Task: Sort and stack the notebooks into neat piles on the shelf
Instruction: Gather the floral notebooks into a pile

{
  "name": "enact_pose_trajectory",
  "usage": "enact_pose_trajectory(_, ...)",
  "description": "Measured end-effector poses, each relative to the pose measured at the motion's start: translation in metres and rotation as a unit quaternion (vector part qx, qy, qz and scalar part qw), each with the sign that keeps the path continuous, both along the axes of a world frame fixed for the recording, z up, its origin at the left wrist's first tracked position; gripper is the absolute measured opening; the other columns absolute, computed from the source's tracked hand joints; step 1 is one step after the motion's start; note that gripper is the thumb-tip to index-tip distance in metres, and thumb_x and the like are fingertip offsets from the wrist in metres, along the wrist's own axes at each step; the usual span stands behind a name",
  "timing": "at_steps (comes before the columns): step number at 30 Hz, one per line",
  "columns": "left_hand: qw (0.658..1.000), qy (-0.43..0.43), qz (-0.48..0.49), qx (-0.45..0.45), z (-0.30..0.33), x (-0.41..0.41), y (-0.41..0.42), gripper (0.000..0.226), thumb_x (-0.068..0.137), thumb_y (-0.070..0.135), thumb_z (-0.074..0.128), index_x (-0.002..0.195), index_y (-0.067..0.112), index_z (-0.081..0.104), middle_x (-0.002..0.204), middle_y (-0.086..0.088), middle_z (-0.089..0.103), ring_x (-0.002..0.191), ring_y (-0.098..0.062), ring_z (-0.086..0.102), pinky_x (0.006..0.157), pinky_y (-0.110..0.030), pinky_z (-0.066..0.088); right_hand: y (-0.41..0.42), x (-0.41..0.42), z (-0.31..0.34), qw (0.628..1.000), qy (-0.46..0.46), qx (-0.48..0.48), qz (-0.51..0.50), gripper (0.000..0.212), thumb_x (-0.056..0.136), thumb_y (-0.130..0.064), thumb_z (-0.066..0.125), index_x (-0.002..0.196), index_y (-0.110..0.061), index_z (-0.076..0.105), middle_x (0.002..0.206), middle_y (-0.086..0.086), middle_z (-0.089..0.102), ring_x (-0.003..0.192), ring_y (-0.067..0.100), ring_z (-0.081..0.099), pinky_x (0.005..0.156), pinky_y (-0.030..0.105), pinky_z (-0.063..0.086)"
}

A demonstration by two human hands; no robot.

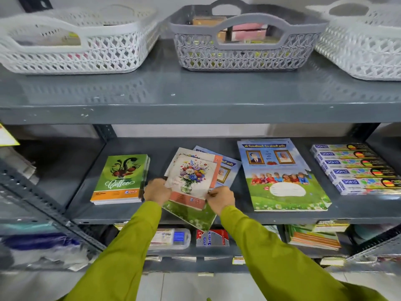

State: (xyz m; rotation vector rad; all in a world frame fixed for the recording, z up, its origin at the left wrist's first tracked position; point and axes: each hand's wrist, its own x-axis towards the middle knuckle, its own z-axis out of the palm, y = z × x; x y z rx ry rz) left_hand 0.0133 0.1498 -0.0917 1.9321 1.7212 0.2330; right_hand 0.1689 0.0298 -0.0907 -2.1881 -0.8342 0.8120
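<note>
On the middle grey shelf (pixel 195 217) lies a loose, skewed heap of notebooks. Its top one is a flower-vase notebook (pixel 193 177), with blue-and-green notebooks (pixel 227 170) fanned out under it. My left hand (pixel 156 191) grips the heap's lower left edge. My right hand (pixel 221 197) pinches the lower right corner of the flower-vase notebook. To the left sits a squared pile of green "Coffee" notebooks (pixel 121 179). To the right lies a pile of large blue-and-green notebooks (pixel 282 177) with a children picture.
Boxes of DOMS pencils (pixel 355 168) are stacked at the shelf's right end. The upper shelf holds two white baskets (pixel 71 51) (pixel 364 51) and a grey basket (pixel 245 51). Below are small boxes (pixel 212 237) and more notebooks (pixel 314 237). A slanted metal brace (pixel 43 205) runs at left.
</note>
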Motion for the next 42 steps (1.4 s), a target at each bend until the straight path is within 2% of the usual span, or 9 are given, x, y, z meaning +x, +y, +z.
enact_pose_trajectory(6, 0.995, -0.087, -0.006, 0.055, 0.0, -0.013, -0.011, 0.02, 0.079, 0.019, 0.073, 0.095, 0.009, 0.077, 0.102, -0.012, 0.076, 0.095, -0.03, 0.069, 0.078, -0.031, 0.05, 0.004, -0.011, -0.009, 0.998, 0.029, 0.027, -0.056, 0.022, 0.085, -0.013, 0.064, 0.106, -0.007, 0.071, 0.11, 0.013, 0.072, 0.103, 0.032, 0.066, 0.091, 0.035, 0.055)
enact_pose_trajectory(10, 0.971, -0.217, 0.024, 0.1, -0.001, -0.029, -0.036, 0.022, 0.078, 0.01, 0.075, 0.1, 0.006, 0.075, 0.104, -0.01, 0.076, 0.096, -0.025, 0.069, 0.084, -0.03, 0.052, -0.005, -0.021, -0.019, 0.983, 0.045, 0.152, -0.091, 0.015, 0.082, -0.004, 0.069, 0.094, -0.011, 0.063, 0.083, 0.006, 0.066, 0.083, 0.025, 0.065, 0.087, 0.042, 0.057)
enact_pose_trajectory(14, 0.944, -0.302, 0.07, 0.111, -0.001, -0.051, -0.055, 0.031, 0.081, 0.009, 0.074, 0.112, 0.007, 0.072, 0.109, -0.006, 0.074, 0.099, -0.019, 0.067, 0.088, -0.026, 0.053, -0.011, -0.032, -0.017, 0.97, 0.029, 0.228, -0.081, 0.021, 0.082, -0.002, 0.07, 0.1, -0.009, 0.063, 0.084, 0.003, 0.063, 0.077, 0.016, 0.059, 0.066, 0.008, 0.052)
enact_pose_trajectory(17, 0.93, -0.336, 0.083, 0.123, 0.002, -0.068, -0.058, 0.032, 0.082, 0.008, 0.073, 0.114, 0.007, 0.071, 0.108, -0.001, 0.071, 0.095, -0.013, 0.065, 0.08, -0.011, 0.047, -0.003, -0.042, -0.014, 0.97, 0.034, 0.234, -0.055, 0.02, 0.082, -0.003, 0.069, 0.099, -0.012, 0.063, 0.084, 0.0, 0.064, 0.075, 0.011, 0.059, 0.061, 0.004, 0.049)
enact_pose_trajectory(25, 0.959, -0.226, 0.122, 0.119, 0.018, -0.144, 0.005, 0.027, 0.082, 0.005, 0.071, 0.108, 0.002, 0.073, 0.107, -0.015, 0.075, 0.094, -0.019, 0.067, 0.086, -0.026, 0.047, 0.089, -0.098, 0.001, 0.987, 0.079, 0.13, 0.049, 0.019, 0.077, -0.003, 0.069, 0.097, -0.002, 0.071, 0.091, 0.01, 0.073, 0.08, 0.018, 0.065, 0.07, 0.019, 0.054)
enact_pose_trajectory(29, 0.958, -0.215, 0.171, 0.079, 0.009, -0.167, 0.031, 0.03, 0.08, 0.007, 0.074, 0.109, -0.002, 0.072, 0.111, -0.02, 0.073, 0.106, -0.031, 0.067, 0.099, -0.04, 0.05, 0.123, -0.124, -0.015, 0.986, 0.138, 0.079, 0.057, 0.015, 0.071, -0.01, 0.075, 0.069, -0.023, 0.067, 0.094, 0.011, 0.076, 0.087, 0.026, 0.072, 0.085, 0.038, 0.058)
enact_pose_trajectory(33, 0.959, -0.153, 0.207, 0.117, 0.011, -0.158, 0.029, 0.028, 0.078, 0.003, 0.072, 0.106, 0.0, 0.073, 0.107, -0.025, 0.072, 0.104, -0.038, 0.067, 0.096, -0.043, 0.051, 0.131, -0.095, -0.017, 0.985, 0.141, 0.047, 0.09, 0.028, 0.08, -0.006, 0.068, 0.108, -0.003, 0.071, 0.067, -0.011, 0.07, 0.058, -0.006, 0.065, 0.063, 0.007, 0.052)
enact_pose_trajectory(38, 0.947, -0.136, 0.15, 0.248, 0.017, -0.103, -0.001, 0.036, 0.077, -0.006, 0.062, 0.111, 0.006, 0.07, 0.119, -0.021, 0.061, 0.111, -0.036, 0.057, 0.099, -0.038, 0.046, 0.124, 0.009, -0.001, 0.979, -0.19, -0.025, 0.066, 0.049, 0.081, -0.016, 0.061, 0.129, -0.005, 0.054, 0.13, 0.014, 0.058, 0.119, 0.032, 0.056, 0.1, 0.037, 0.048)
enact_pose_trajectory(42, 0.968, -0.207, 0.006, 0.144, 0.014, -0.029, -0.038, 0.018, 0.087, 0.002, 0.059, 0.097, 0.008, 0.073, 0.105, -0.007, 0.064, 0.091, -0.015, 0.063, 0.084, -0.012, 0.049, 0.12, 0.07, -0.01, 0.952, -0.261, -0.089, 0.135, 0.071, 0.089, -0.032, 0.057, 0.147, -0.004, 0.026, 0.157, 0.016, 0.023, 0.146, 0.031, 0.021, 0.119, 0.04, 0.024)
